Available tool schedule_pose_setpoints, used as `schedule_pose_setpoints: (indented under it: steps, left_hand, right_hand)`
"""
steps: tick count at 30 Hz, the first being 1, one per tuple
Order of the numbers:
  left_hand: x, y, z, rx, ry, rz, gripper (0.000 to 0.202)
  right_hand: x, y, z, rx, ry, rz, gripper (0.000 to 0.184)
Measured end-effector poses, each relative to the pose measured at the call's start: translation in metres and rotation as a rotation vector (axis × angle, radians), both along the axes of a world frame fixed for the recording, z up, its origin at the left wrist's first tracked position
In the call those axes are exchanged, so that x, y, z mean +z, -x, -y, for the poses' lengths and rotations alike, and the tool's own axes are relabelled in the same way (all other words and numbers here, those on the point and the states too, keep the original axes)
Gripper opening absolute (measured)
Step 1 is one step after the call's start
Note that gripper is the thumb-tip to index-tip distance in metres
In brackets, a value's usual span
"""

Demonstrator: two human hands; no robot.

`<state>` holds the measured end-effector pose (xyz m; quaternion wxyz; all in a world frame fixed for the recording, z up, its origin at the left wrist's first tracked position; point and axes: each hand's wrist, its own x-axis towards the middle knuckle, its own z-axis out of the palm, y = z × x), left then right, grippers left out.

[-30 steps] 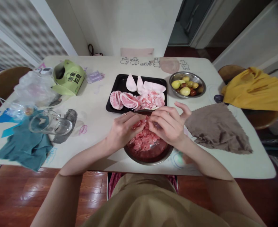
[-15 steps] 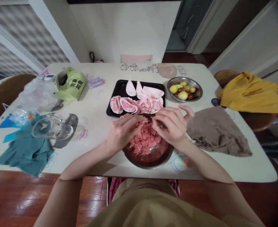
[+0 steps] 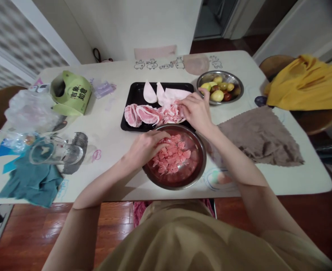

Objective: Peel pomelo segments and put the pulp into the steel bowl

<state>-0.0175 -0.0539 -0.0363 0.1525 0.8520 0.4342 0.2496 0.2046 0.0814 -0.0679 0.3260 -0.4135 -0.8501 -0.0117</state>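
My left hand [image 3: 146, 147] is over the left rim of a steel bowl [image 3: 201, 165], its fingers curled round a reddish pomelo piece [image 3: 165, 140] that is mostly hidden. Broken pink pomelo flesh [image 3: 171, 156] lies in that bowl. Over the right side of a black tray [image 3: 130, 96] reaches my right hand [image 3: 197, 112], fingertips pinched at a heap of pale pink pomelo membranes [image 3: 170, 113]. Whatever the pinch holds is hard to make out. Two peeled pomelo chunks [image 3: 140, 114] and white-pink rind pieces [image 3: 149, 93] also lie in the tray.
A steel bowl of small green and brown fruit [image 3: 220, 88] stands back right, with a brown cloth [image 3: 263, 137] before it. Leftward are a green carton [image 3: 71, 93], a clear plastic bag [image 3: 27, 109], a glass jug [image 3: 55, 150] and a teal cloth [image 3: 32, 180].
My hands have parted: the right went from above the bowl to the membrane heap in the tray, while the left stayed by the bowl's rim. The camera view has shifted.
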Motion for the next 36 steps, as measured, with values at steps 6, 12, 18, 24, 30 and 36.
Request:
schedule_pose_setpoints:
  steps: [6,12,18,24,30,36]
  left_hand:
    - [-0.01,-0.012,-0.001,-0.227,-0.013,-0.096,0.017]
    - [-0.007,-0.003,-0.009,-0.227,-0.041,-0.06,0.028]
    - [0.01,0.024,-0.026,0.086,-0.207,0.034,0.024]
    - [0.006,0.059,-0.048,0.378,-0.322,-0.106,0.029]
    - [-0.015,0.077,-0.068,0.341,-0.205,-0.203,0.032]
    - [-0.034,0.08,-0.076,0.409,-0.138,-0.226,0.043]
  right_hand:
    - [-0.001,0.0,-0.001,0.027,0.031,-0.007,0.035]
    - [0.001,-0.001,-0.001,-0.002,0.006,0.021,0.03]
    - [0.002,-0.001,0.0,-0.02,0.003,0.048,0.03]
    - [0.002,-0.002,0.0,0.005,-0.013,0.072,0.031]
    - [0.006,-0.003,0.002,0.044,0.008,0.088,0.027]
    - [0.01,-0.004,0.005,0.062,0.006,0.07,0.024]
